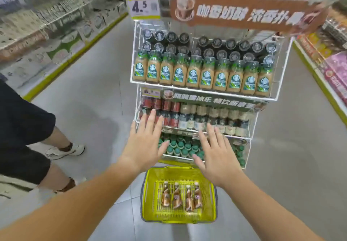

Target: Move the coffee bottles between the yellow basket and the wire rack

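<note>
From the head camera, the yellow basket [150, 193] sits on the floor directly below the front of the wire rack [281, 82]. Four coffee bottles [181, 196] lie side by side on the basket's bottom, caps pointing toward the rack. The left hand [144, 145] and right hand [218, 158] both hover above the basket, in front of the rack's lower tiers, palms down, fingers spread wide and holding nothing.

The step in hand looks like the start of a reach. Judging from the layout, the hands should drop straight down into the basket, close around one bottle each at its waist, and lift clear of the basket's rim before swinging up to a tier. A gap shows in the back rows of the upper tier, among the dark caps; whether these bottles belong there I cannot tell. Set them upright, so neighbours do not topple.

The basket rests on a smooth grey floor [281, 165], in a shop aisle. Stocked shelves [47, 24] run away to the left of the basket, and more to its right. Another person's legs and white shoes [65, 150] stand to the basket's left.
</note>
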Demonstrator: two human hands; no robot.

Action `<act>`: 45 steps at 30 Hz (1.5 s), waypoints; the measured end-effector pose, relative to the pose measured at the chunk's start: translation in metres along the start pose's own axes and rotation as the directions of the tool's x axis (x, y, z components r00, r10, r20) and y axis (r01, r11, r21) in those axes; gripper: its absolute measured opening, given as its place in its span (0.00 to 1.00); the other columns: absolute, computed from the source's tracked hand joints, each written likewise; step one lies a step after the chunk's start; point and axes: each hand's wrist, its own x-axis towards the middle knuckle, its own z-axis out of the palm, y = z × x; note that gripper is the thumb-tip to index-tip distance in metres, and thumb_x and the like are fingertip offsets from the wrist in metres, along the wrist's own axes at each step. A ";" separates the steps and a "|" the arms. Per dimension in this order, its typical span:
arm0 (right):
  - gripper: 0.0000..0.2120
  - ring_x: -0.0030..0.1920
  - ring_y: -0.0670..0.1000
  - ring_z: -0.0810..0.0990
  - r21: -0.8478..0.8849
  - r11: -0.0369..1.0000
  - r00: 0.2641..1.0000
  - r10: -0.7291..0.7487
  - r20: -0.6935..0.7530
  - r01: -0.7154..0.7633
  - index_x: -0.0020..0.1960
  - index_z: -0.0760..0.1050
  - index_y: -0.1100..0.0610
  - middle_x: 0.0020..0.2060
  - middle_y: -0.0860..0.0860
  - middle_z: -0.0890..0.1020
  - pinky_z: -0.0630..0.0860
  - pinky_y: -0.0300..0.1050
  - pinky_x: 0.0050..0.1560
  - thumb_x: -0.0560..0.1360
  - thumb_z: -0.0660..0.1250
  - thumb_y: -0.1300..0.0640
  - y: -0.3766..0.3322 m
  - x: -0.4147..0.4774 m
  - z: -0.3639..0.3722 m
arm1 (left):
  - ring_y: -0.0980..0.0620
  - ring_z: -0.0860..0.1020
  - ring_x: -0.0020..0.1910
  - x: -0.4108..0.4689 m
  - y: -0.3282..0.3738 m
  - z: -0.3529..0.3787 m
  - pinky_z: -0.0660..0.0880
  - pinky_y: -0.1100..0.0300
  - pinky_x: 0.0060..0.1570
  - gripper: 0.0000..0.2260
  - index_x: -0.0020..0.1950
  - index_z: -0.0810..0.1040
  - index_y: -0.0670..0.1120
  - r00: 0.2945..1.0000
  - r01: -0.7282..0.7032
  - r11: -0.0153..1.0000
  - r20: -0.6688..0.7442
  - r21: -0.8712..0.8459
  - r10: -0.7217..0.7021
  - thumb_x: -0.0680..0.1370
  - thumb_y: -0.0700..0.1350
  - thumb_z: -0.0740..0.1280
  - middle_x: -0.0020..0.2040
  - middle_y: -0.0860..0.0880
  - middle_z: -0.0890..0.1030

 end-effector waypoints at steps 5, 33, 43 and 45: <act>0.37 0.80 0.59 0.46 0.036 0.998 0.990 0.043 0.136 -0.049 0.82 0.45 0.54 0.81 0.59 0.45 0.51 0.56 0.78 0.81 0.49 0.36 -0.002 -0.007 0.133 | 0.37 0.66 0.75 -0.017 0.014 0.135 0.67 0.42 0.71 0.33 0.79 0.62 0.41 0.993 -0.043 0.998 0.112 -0.042 0.047 0.81 0.62 0.52 0.79 0.38 0.61; 0.35 0.68 0.59 0.71 0.361 0.835 0.788 0.131 0.602 -0.415 0.76 0.58 0.57 0.69 0.55 0.73 0.72 0.56 0.64 0.78 0.60 0.37 -0.015 0.037 0.728 | 0.37 0.70 0.70 -0.063 0.092 0.750 0.71 0.44 0.65 0.43 0.77 0.56 0.43 0.503 0.669 0.720 0.824 -0.182 -0.260 0.73 0.65 0.70 0.72 0.40 0.63; 0.16 0.45 0.55 0.81 0.442 0.740 0.808 0.227 0.544 -0.506 0.56 0.72 0.53 0.46 0.50 0.80 0.80 0.52 0.44 0.74 0.69 0.45 -0.022 0.056 0.742 | 0.47 0.81 0.42 -0.064 0.082 0.757 0.79 0.57 0.40 0.16 0.50 0.78 0.47 0.539 0.812 0.430 0.790 -0.395 -0.292 0.66 0.46 0.77 0.52 0.44 0.78; 0.13 0.43 0.55 0.80 0.497 0.703 0.830 0.245 0.502 -0.508 0.53 0.71 0.52 0.45 0.51 0.80 0.79 0.51 0.42 0.74 0.68 0.47 -0.016 0.051 0.732 | 0.51 0.83 0.37 -0.067 0.074 0.747 0.80 0.58 0.36 0.13 0.48 0.80 0.47 0.546 0.825 0.320 0.801 -0.465 -0.246 0.66 0.42 0.77 0.43 0.46 0.84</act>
